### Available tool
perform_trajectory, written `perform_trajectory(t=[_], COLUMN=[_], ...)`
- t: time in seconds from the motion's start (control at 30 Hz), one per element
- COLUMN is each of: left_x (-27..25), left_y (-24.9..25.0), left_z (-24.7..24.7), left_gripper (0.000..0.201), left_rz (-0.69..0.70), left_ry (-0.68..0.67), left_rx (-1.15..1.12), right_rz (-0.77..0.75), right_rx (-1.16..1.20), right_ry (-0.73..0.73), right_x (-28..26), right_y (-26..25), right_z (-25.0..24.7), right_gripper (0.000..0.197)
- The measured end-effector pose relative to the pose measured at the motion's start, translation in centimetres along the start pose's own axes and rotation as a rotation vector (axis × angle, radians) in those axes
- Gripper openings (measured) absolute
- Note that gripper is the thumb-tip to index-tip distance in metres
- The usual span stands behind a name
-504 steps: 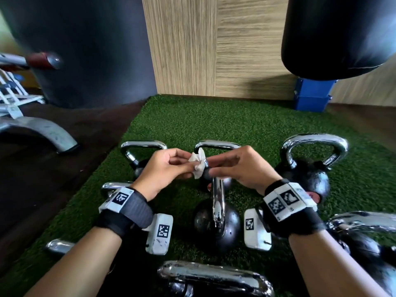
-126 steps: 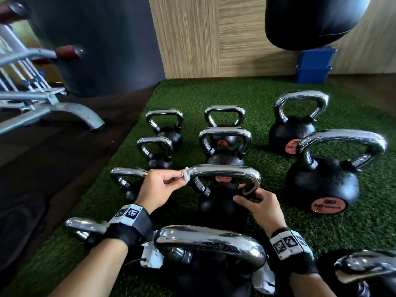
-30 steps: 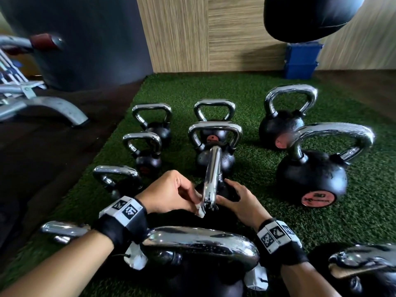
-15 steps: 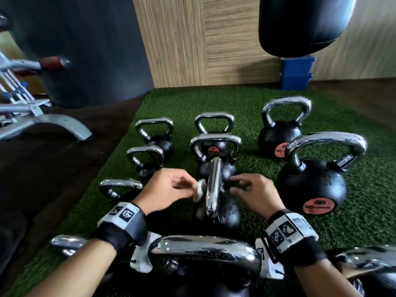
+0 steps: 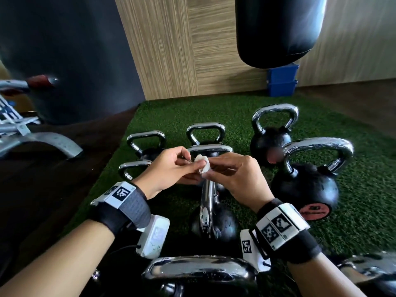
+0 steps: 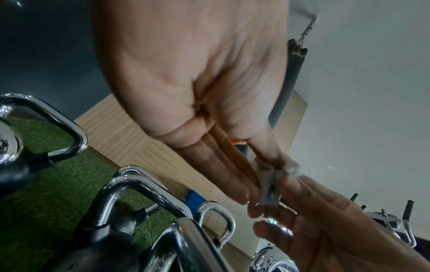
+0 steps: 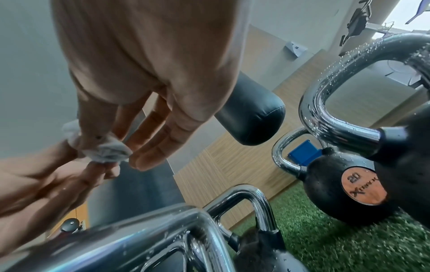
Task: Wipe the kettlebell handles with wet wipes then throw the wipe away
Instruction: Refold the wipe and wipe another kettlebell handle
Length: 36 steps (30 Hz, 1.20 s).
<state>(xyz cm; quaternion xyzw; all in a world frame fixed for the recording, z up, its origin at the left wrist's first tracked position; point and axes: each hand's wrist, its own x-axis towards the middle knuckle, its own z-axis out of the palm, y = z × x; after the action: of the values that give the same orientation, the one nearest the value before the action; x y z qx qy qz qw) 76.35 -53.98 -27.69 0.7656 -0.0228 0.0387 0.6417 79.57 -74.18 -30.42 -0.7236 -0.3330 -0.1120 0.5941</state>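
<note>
Several black kettlebells with chrome handles stand on the green turf (image 5: 171,112). The nearest middle kettlebell (image 5: 214,224) has its handle (image 5: 206,202) turned edge-on to me. Just above that handle, both hands meet on a small crumpled white wipe (image 5: 202,166). My left hand (image 5: 192,166) pinches the wipe from the left, and my right hand (image 5: 211,170) pinches it from the right. The left wrist view shows the wipe (image 6: 270,185) between my left thumb and fingers. In the right wrist view the wipe (image 7: 104,147) is bunched at my right fingertips. Neither hand touches a handle.
A big kettlebell (image 5: 306,185) stands close on the right, with another (image 5: 270,144) behind it. A black punching bag (image 5: 276,28) hangs over a blue bin (image 5: 281,82) by the wood wall. A metal bench frame (image 5: 42,140) stands on the dark floor at left.
Both hands have lifted off the edge-on handle, where the left held the wipe against it. They have come together above it, now both holding the wipe.
</note>
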Motion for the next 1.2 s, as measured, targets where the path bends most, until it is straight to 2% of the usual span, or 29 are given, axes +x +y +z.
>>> perform_trajectory(t=[0.17,0.2,0.27,0.3,0.37,0.43,0.47,0.5,0.63,0.77,0.87,1.0,1.1,1.2], left_x=[0.7,0.6,0.2,-0.1,-0.9,-2.1,-2.4,-2.6,-2.9,-2.7,-2.3,-2.2,-1.9,-1.3], left_y=[-0.9,-1.5,-3.5,-4.6,-6.9,-8.4,-9.1,-9.6,-9.7,-9.5,-9.6,-10.0,-10.2,-10.1], left_z=[0.6,0.4,-0.5,-1.1,-1.5,-0.7,0.1,1.0,4.0,4.4,4.3,3.9,3.7,3.6], left_gripper=[0.047,0.038,0.008,0.028,0.074,0.113,0.119,0.119,0.104,0.072,0.069,0.086,0.091,0.079], left_rz=[-0.129,-0.147,-0.138,-0.141,-0.200,-0.196,-0.154,-0.107,0.096,0.160,0.161,0.091,0.034,0.026], left_ry=[-0.049,-0.022,0.065,0.058,-0.155,-0.416,-0.494,-0.529,-0.449,-0.506,-0.580,-0.541,-0.509,-0.527], left_rx=[0.088,0.163,0.404,0.552,0.798,0.867,0.851,0.846,0.866,0.922,1.053,0.978,0.953,0.990], right_rz=[0.087,0.129,0.269,0.342,0.445,0.485,0.497,0.509,0.537,0.519,0.435,0.257,0.299,0.252], right_rx=[-0.058,-0.086,-0.110,-0.119,-0.157,-0.196,-0.204,-0.208,-0.184,-0.230,-0.245,-0.205,-0.167,-0.216], right_ry=[0.101,0.141,0.188,0.191,0.164,0.119,0.104,0.094,0.044,-0.003,0.040,0.193,0.142,0.154], right_x=[0.1,0.0,-0.4,-0.7,-1.3,-1.7,-1.8,-1.9,-2.1,-1.8,-0.8,0.2,0.1,0.6], right_y=[1.9,2.8,4.9,5.9,7.6,8.7,9.1,9.5,10.4,10.4,10.2,9.8,10.0,9.9], right_z=[0.3,0.1,-0.2,-0.2,0.2,1.0,1.5,1.8,2.9,3.2,3.2,3.3,3.3,3.2], right_gripper=[0.016,0.015,0.015,0.015,0.015,0.016,0.017,0.015,0.015,0.013,0.010,0.020,0.029,0.030])
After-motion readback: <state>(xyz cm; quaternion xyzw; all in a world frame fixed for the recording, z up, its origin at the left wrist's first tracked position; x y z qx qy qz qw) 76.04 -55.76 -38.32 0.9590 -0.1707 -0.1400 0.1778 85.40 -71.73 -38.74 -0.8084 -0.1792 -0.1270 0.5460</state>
